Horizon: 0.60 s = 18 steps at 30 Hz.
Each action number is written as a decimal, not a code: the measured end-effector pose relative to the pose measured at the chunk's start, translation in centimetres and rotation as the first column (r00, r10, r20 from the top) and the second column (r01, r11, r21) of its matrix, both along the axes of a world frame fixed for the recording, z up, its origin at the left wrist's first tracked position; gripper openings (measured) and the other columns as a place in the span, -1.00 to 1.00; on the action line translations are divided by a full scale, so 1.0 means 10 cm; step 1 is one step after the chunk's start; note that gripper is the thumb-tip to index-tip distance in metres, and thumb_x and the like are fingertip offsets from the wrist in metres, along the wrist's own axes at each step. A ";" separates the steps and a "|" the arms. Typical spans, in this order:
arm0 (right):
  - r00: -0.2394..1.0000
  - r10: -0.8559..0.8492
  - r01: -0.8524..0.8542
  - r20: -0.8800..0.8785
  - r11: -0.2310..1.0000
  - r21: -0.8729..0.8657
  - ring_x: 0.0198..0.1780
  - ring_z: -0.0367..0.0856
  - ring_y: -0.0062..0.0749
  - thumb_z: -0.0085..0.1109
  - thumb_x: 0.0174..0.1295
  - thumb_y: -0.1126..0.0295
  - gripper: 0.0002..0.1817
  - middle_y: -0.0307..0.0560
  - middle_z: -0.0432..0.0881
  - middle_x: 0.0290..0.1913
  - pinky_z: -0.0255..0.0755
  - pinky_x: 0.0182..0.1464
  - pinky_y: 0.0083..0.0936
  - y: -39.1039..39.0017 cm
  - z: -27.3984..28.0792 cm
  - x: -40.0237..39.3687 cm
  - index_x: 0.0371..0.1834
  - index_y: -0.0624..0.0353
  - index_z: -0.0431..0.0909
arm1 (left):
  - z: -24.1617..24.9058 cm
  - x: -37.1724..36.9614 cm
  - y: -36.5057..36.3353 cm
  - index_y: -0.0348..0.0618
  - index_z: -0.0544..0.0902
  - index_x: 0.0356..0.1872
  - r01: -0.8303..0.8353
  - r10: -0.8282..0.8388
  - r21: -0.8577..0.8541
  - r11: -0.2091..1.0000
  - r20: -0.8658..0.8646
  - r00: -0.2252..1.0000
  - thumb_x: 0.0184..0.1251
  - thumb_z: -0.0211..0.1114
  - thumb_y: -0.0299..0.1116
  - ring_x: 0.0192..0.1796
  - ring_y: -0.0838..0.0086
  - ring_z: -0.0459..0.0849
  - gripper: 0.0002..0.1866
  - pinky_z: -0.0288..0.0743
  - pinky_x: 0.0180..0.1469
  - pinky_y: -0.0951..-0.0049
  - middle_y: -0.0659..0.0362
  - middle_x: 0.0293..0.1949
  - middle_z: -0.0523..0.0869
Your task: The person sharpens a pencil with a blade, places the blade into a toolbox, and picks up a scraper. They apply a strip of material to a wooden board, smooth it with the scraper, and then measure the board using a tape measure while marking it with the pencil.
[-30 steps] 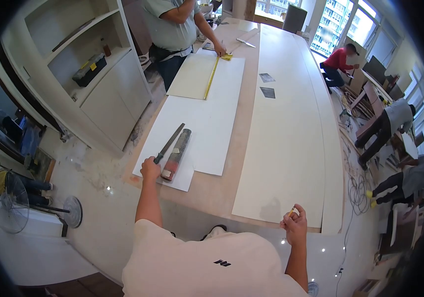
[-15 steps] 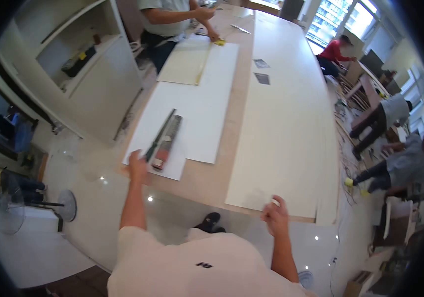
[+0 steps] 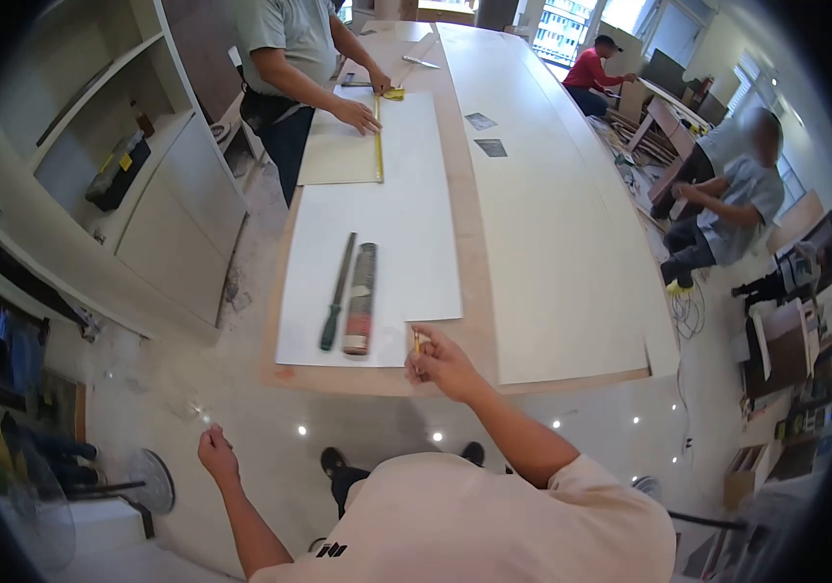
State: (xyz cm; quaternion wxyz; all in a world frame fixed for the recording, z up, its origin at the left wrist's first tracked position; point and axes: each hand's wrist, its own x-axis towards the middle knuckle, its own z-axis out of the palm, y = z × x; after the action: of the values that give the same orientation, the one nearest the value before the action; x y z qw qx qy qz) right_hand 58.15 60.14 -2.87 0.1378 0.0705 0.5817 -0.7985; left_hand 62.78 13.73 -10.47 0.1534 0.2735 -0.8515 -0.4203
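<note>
My right hand (image 3: pixel 443 367) pinches a short yellow pencil (image 3: pixel 416 342) at the near edge of the white sheet (image 3: pixel 377 209), by its cut-out corner. My left hand (image 3: pixel 217 455) hangs over the floor, left of the table, fingers curled in and nothing showing in them. On the sheet, a file with a green handle (image 3: pixel 329 325) lies beside a dark and red tube (image 3: pixel 361 301). A co-worker (image 3: pixel 290 63) stands across the sheet, both hands at a yellow tape measure (image 3: pixel 379 136) drawn out along a cream panel (image 3: pixel 338 160).
A long cream board (image 3: pixel 572 243) covers the table's right side, with two small grey pieces (image 3: pixel 490 148) on it. A white cabinet (image 3: pixel 178 219) stands at left, a floor fan (image 3: pixel 149 483) at lower left. Other people (image 3: pixel 727 199) and a loose cable (image 3: pixel 688 316) are at right.
My left hand has left the sheet and dropped left over the floor. My right hand has moved left to the sheet, where the pencil now shows. The co-worker's hand has come down onto the panel.
</note>
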 end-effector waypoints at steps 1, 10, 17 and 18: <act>1.000 -0.023 0.023 -0.011 1.000 0.008 -0.34 0.60 -0.47 0.05 0.30 0.53 -0.45 -0.11 0.55 -0.28 0.56 -0.31 -0.52 -0.26 -0.01 -0.21 0.34 0.24 0.14 | -0.05 -0.06 -0.21 -0.27 0.54 -0.42 0.026 -0.026 0.025 0.999 -0.030 0.999 0.43 0.16 -0.28 -0.60 0.59 0.37 -0.73 0.29 -0.50 0.52 0.24 -0.67 0.47; 0.947 -0.306 0.321 -0.103 0.859 0.399 -0.42 0.42 -0.59 0.05 0.11 0.52 -0.81 -0.21 0.53 -0.39 0.28 -0.41 -0.65 -1.70 -0.52 -1.65 -0.18 0.16 0.45 | 0.32 -0.47 -1.20 -0.27 0.61 -0.26 0.308 -0.345 0.278 0.910 0.096 0.934 0.38 0.20 -0.35 -0.51 0.66 0.45 -0.83 0.36 -0.41 0.60 0.24 -0.56 0.59; 0.922 -0.375 0.381 -0.096 0.840 0.385 -0.31 0.53 -0.56 0.17 0.11 0.49 -0.76 -0.16 0.58 -0.40 0.43 -0.21 -0.59 -2.12 -0.58 -1.67 -0.14 0.30 0.55 | 0.48 -2.26 -1.14 -0.30 0.63 -0.25 0.638 -0.656 0.203 0.743 0.028 0.754 0.36 0.21 -0.38 -0.43 0.61 0.52 -0.83 0.44 -0.31 0.57 0.22 -0.50 0.63; 0.916 -0.395 0.391 -0.073 0.838 0.380 -0.32 0.53 -0.57 0.17 0.12 0.48 -0.76 -0.18 0.58 -0.40 0.43 -0.21 -0.59 -2.19 -0.55 -1.69 -0.14 0.31 0.55 | 0.34 -2.51 -1.19 -0.30 0.63 -0.25 0.672 -0.694 0.200 0.713 0.065 0.717 0.36 0.21 -0.38 -0.44 0.60 0.54 -0.83 0.45 -0.33 0.56 0.22 -0.49 0.63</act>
State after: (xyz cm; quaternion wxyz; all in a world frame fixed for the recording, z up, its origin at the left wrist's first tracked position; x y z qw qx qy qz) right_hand 41.21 38.21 -8.37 -0.0430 0.2174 0.7002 -0.6787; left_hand 37.65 1.87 -7.11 -0.0942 -0.0217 -0.8633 -0.4953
